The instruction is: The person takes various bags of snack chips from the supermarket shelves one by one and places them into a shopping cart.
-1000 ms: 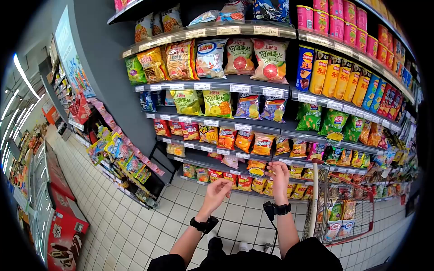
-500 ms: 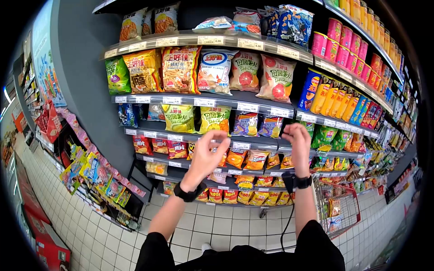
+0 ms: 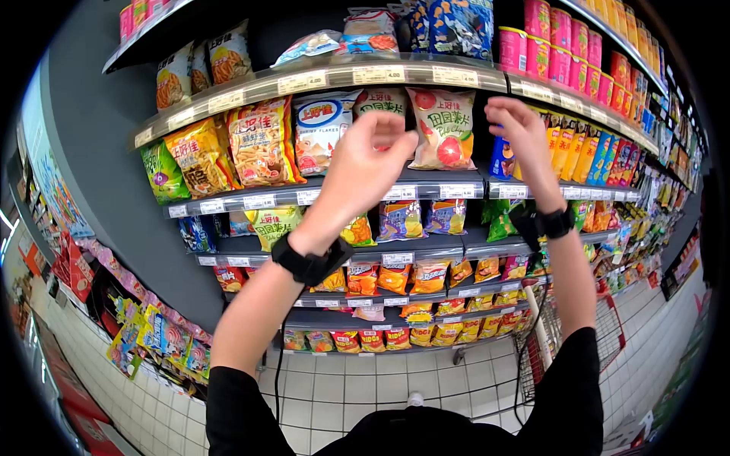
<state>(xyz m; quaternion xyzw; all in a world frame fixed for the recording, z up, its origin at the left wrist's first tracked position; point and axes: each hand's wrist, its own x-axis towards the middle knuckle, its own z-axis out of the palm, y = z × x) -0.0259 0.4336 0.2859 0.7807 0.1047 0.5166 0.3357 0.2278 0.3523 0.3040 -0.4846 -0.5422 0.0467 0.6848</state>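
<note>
My left hand (image 3: 369, 159) is raised before the upper shelf, fingers loosely curled with thumb and fingertips apart, holding nothing. It hides part of a potato chip bag (image 3: 380, 99) with green lettering. Between my hands stands another chip bag (image 3: 442, 129), pale with pink grapefruit pictures and green writing. My right hand (image 3: 525, 140) is to the right of that bag, its fingers bent toward it and apart, with nothing in them. Whether either hand touches a bag cannot be made out. A white and blue shrimp flakes bag (image 3: 323, 125) stands left of the left hand.
Shelf edges with price tags (image 3: 380, 74) run above and below the bags. Pink canisters (image 3: 537, 57) and yellow canisters (image 3: 570, 144) line the right. A shopping cart (image 3: 604, 330) stands low right. Hanging snack packs (image 3: 160, 334) are at the left.
Both hands have risen from the lower shelf to the upper bag row and reached farther forward. The view has moved closer to the shelves.
</note>
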